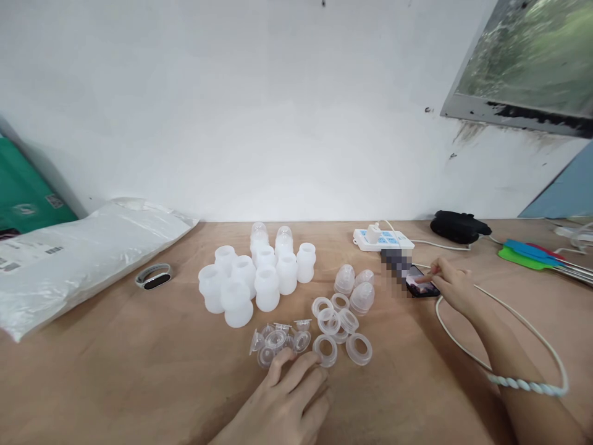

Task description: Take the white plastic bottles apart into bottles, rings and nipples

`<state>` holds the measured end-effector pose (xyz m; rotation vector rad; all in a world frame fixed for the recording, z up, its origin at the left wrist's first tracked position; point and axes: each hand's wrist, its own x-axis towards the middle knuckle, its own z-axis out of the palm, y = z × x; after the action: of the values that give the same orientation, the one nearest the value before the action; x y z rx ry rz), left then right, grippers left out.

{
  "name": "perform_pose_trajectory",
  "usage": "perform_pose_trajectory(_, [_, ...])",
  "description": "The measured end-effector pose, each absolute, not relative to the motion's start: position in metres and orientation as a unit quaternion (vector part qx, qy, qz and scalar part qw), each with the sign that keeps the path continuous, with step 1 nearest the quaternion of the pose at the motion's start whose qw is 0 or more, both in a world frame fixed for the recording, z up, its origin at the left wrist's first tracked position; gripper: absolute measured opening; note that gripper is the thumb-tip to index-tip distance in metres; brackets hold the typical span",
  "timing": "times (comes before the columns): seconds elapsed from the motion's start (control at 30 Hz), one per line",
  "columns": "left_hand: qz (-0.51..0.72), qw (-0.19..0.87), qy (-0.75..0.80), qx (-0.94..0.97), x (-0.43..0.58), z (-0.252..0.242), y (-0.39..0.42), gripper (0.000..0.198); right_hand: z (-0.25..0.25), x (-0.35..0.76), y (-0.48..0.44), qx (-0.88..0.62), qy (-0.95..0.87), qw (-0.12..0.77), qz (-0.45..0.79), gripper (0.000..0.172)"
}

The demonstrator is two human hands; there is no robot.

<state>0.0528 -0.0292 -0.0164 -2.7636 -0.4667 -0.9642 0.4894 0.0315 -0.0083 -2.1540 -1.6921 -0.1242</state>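
Observation:
My left hand (291, 395) rests on the table, fingers loosely bent and apart, with nothing visible in them. Its fingertips are right beside a pile of clear bottle nipples (277, 338) and close to several translucent collar rings (325, 350). Off to the right, my right hand (451, 284) stretches a finger onto the lit screen of a smartphone (422, 281). Behind the nipples stand several frosted white bottles (266, 288), two of them with clear domed caps (284, 238) on top. More translucent domed caps (362, 298) are grouped behind the rings.
A white power strip (384, 239) lies near the wall, its cable (458, 346) looping under my right forearm. At the left are a white plastic parcel (92, 247) and a fitness band (154, 277). A black case (458, 227) and colored spatulas (532, 254) lie at the right.

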Motion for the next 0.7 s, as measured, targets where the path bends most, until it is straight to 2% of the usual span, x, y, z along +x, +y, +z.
perform_pose_trajectory(0.57, [-0.320,0.086,-0.161,-0.930,0.0534,-0.0174,-0.0292,0.011,-0.0142,0.4863,0.0352,-0.758,-0.619,0.202,-0.043,0.005])
perform_pose_trajectory(0.7, [-0.322,0.086,-0.158,-0.930,0.0529,-0.0183,-0.0283,0.012,-0.0148,0.4856,0.0352,-0.760,-0.615,0.203,-0.052,0.010])
